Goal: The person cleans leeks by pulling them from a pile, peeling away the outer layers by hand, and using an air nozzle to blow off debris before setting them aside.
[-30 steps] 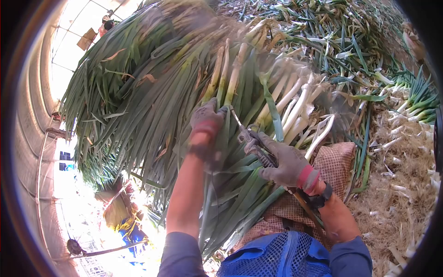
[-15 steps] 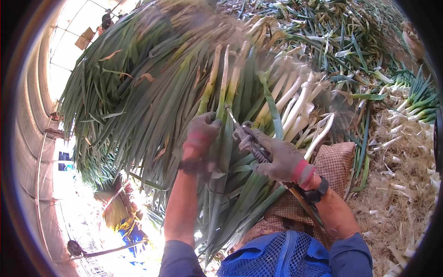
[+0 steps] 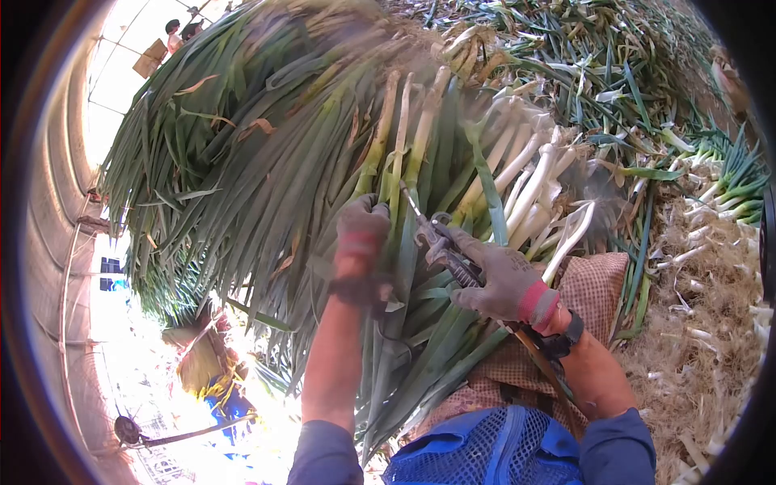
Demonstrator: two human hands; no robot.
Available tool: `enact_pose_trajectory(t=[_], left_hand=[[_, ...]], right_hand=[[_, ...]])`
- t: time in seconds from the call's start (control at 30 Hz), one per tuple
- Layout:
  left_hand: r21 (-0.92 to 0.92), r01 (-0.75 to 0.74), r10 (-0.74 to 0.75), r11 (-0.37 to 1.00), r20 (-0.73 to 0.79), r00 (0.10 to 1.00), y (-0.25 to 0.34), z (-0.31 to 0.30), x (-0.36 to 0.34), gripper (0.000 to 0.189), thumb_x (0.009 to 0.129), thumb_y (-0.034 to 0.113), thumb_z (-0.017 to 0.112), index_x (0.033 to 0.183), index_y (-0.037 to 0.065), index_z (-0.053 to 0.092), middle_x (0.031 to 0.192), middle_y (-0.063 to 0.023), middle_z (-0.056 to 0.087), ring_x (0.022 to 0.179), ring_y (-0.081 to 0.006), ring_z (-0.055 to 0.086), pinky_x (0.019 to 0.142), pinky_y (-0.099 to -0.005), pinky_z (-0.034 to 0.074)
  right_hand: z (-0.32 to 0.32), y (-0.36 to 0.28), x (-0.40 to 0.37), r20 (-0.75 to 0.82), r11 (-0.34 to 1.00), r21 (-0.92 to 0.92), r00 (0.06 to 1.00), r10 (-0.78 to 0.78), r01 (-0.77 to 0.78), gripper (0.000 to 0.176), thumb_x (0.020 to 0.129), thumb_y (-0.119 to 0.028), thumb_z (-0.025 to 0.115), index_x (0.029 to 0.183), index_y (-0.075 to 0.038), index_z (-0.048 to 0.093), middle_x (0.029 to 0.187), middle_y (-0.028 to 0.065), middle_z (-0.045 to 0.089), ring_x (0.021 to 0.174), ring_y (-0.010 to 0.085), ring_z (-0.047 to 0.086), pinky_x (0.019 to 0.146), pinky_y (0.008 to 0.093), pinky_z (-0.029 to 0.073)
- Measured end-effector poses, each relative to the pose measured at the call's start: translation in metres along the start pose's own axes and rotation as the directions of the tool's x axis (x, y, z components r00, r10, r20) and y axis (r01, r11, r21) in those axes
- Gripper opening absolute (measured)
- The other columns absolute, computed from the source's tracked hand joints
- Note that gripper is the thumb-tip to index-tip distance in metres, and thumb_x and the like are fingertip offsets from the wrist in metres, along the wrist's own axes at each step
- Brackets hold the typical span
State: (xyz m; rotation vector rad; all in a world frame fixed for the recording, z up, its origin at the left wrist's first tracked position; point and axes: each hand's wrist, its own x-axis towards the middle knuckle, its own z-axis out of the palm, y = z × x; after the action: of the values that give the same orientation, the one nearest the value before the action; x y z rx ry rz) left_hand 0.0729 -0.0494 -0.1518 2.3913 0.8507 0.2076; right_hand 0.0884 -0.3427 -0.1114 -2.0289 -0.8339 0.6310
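A big sheaf of green onions (image 3: 267,153) lies across my lap, leaves to the left, white stalks (image 3: 525,186) to the right. My left hand (image 3: 361,230), in a grey glove, grips a few stalks near the middle of the sheaf. My right hand (image 3: 501,275), also gloved, is closed on a metal air-gun tool (image 3: 432,238) whose thin nozzle points up-left at the stalks held by my left hand. A hose runs back from the tool under my right wrist.
A checked cloth (image 3: 594,283) covers my knee under the stalks. Cut onions and leaf scraps (image 3: 614,73) are heaped behind and to the right. Straw and peelings (image 3: 703,323) cover the ground on the right. People (image 3: 174,28) stand far off at top left.
The view has shifted slightly downward. My left hand has slid a little along the stalks, and the tool in my right hand has stayed pointed at them.
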Motion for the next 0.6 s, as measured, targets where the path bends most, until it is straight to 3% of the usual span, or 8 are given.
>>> enact_pose_trajectory(t=[0.17,0.27,0.37,0.47,0.6], left_hand=[[0.055,0.005,-0.003,0.998,-0.02,1.0,0.011,-0.001,-0.007,0.038,0.098,0.023,0.073,0.126,-0.002,0.076,0.11,-0.0201,0.081,0.106,-0.0306,0.078,0.095,-0.0395,0.057],[-0.024,-0.066,0.064,0.998,-0.088,0.994,0.006,0.002,-0.014,0.037,0.099,0.023,0.074,0.126,-0.002,0.075,0.117,-0.02,0.08,0.109,-0.0319,0.077,0.097,-0.0399,0.056],[-0.203,-0.146,0.105,0.968,-0.201,0.974,0.007,0.004,-0.028,0.034,0.097,0.022,0.077,0.124,0.002,0.076,0.125,-0.0187,0.077,0.113,-0.0335,0.075,0.099,-0.0412,0.056],[0.157,-0.407,0.436,0.9,-0.304,0.847,0.0,0.002,-0.034,0.029,0.094,0.021,0.077,0.12,0.008,0.079,0.13,-0.0169,0.074,0.115,-0.0359,0.073,0.097,-0.0435,0.057],[0.406,-0.384,0.456,0.829,-0.094,0.885,-0.002,0.001,-0.029,0.031,0.093,0.029,0.077,0.117,0.01,0.08,0.132,-0.0156,0.071,0.119,-0.0379,0.068,0.101,-0.0467,0.054]], right_hand=[[-0.014,0.0,0.046,-0.074,0.998,-0.028,0.996,0.047,-0.05,0.094,0.081,-0.03,0.08,0.164,-0.007,0.042,0.1,0.0274,0.075,0.097,0.0423,0.075,0.092,0.0475,0.057],[-0.033,-0.007,0.079,-0.064,0.993,-0.002,0.991,0.114,-0.114,0.093,0.08,-0.029,0.082,0.164,-0.01,0.045,0.103,0.0273,0.075,0.098,0.0419,0.074,0.092,0.0442,0.056],[-0.035,0.0,0.113,-0.147,0.994,-0.077,0.987,0.071,-0.083,0.093,0.08,-0.028,0.08,0.164,-0.012,0.044,0.107,0.028,0.075,0.101,0.0423,0.074,0.094,0.0446,0.056],[-0.045,-0.009,0.142,-0.155,0.99,-0.062,0.981,0.118,-0.129,0.092,0.081,-0.026,0.076,0.166,-0.014,0.043,0.113,0.0275,0.076,0.105,0.0428,0.074,0.098,0.0442,0.055],[-0.045,-0.009,0.167,-0.232,0.984,-0.042,0.96,0.157,-0.171,0.091,0.082,-0.027,0.075,0.166,-0.014,0.043,0.112,0.0252,0.077,0.107,0.0424,0.074,0.099,0.0445,0.056]])
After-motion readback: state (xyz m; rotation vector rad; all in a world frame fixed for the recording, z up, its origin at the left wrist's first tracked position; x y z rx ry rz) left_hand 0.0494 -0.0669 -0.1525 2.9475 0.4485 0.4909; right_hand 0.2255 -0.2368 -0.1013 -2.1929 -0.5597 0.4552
